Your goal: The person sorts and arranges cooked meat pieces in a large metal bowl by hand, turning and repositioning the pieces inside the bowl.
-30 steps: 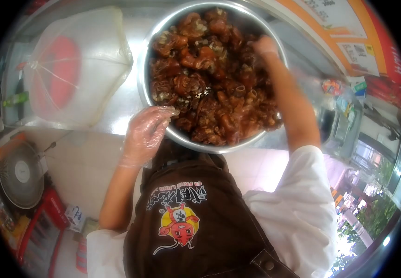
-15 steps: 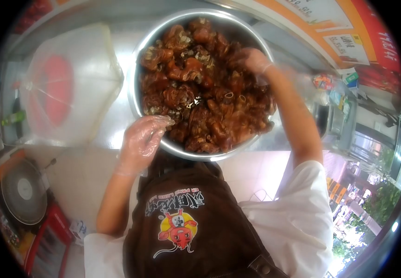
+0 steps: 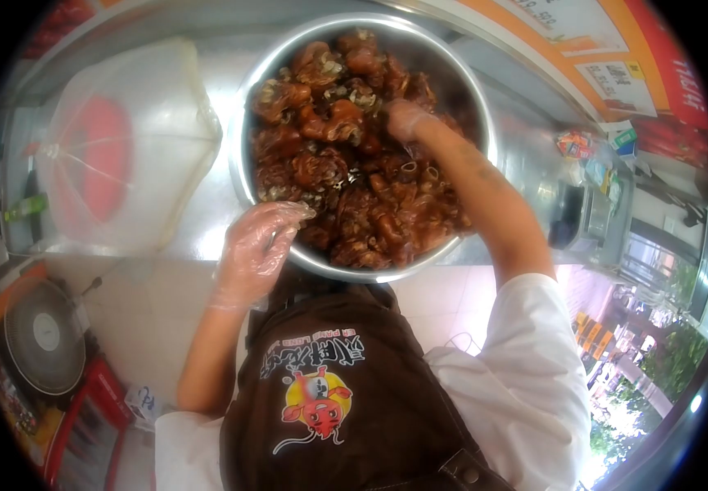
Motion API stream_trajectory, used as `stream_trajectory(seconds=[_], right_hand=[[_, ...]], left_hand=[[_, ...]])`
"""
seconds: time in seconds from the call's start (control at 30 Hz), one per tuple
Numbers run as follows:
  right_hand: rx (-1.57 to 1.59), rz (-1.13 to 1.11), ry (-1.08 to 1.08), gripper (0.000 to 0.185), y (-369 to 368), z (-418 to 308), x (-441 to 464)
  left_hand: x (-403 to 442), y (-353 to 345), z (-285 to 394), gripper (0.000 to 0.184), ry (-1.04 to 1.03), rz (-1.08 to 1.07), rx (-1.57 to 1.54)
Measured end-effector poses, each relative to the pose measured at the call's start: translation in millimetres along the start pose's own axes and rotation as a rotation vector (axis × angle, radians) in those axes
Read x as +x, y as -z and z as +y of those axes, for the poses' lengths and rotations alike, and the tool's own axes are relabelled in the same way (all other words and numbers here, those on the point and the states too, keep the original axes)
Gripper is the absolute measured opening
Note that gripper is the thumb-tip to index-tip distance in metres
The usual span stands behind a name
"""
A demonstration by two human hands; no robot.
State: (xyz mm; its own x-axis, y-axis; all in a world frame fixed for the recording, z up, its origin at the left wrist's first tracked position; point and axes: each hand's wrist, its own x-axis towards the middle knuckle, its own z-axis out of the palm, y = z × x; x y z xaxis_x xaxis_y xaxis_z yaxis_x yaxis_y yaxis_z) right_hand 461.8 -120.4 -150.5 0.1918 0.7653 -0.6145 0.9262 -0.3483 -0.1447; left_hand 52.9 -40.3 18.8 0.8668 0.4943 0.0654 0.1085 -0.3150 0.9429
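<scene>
A large round steel basin (image 3: 486,106) holds a heap of glossy brown braised meat pieces (image 3: 321,168). My left hand (image 3: 257,245), in a clear plastic glove, is at the basin's near left rim, its fingers closed on the rim. My right hand (image 3: 407,121) reaches in from the right and sits among the pieces near the upper middle; its glove is clear too. The fingertips of my right hand are sunk in the meat and hidden, so what they touch cannot be made out.
The basin stands on a steel counter (image 3: 219,78). A translucent mesh cover (image 3: 157,139) with a red round thing (image 3: 96,155) beneath lies to the left. Packets (image 3: 573,146) are at the right, a fan (image 3: 43,331) at the lower left.
My right hand has moved from the basin's right side left toward its middle. My left hand has stayed at the rim. The whole view has shifted slightly.
</scene>
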Motion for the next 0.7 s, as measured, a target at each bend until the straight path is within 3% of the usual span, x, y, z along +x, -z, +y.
stream_trajectory(seconds=[0.1,0.17,0.3,0.37,0.43,0.5,0.57,0.63,0.7], right_hand=[[0.093,0.013,-0.065,0.040,-2.6,-0.8,3.1],[0.156,-0.299,0.034,0.052,29.9,-23.9,-10.0],[0.255,-0.379,-0.126,0.052,60.1,-51.1,-36.2],[0.417,-0.231,-0.241,0.061,79.4,-46.4,-56.9],[0.564,-0.121,-0.161,0.059,71.3,-1.7,-46.2],[0.847,0.028,-0.279,0.050,89.5,24.3,-69.2],[0.730,0.094,-0.312,0.042,93.3,63.9,-75.4],[0.238,-0.012,-0.328,0.037,107.1,77.7,-83.6],[0.066,-0.084,-0.360,0.040,111.0,55.1,-93.4]], left_hand=[[-2.4,4.0,-1.4,0.020,-0.001,-0.001,-0.001],[-3.8,6.5,-1.7,0.020,0.000,-0.006,0.010],[-5.7,8.7,-1.6,0.020,0.020,-0.025,0.028],[-6.0,9.6,-2.4,0.020,0.031,-0.019,0.010],[-5.6,12.3,-4.9,0.019,0.004,0.000,-0.001],[-5.7,13.6,-8.1,0.018,0.015,0.005,0.004],[-7.4,14.9,-10.6,0.017,0.024,0.007,0.009],[-6.3,14.1,-11.7,0.017,0.007,0.014,0.002],[-5.5,12.4,-14.4,0.017,0.011,0.003,-0.030]])
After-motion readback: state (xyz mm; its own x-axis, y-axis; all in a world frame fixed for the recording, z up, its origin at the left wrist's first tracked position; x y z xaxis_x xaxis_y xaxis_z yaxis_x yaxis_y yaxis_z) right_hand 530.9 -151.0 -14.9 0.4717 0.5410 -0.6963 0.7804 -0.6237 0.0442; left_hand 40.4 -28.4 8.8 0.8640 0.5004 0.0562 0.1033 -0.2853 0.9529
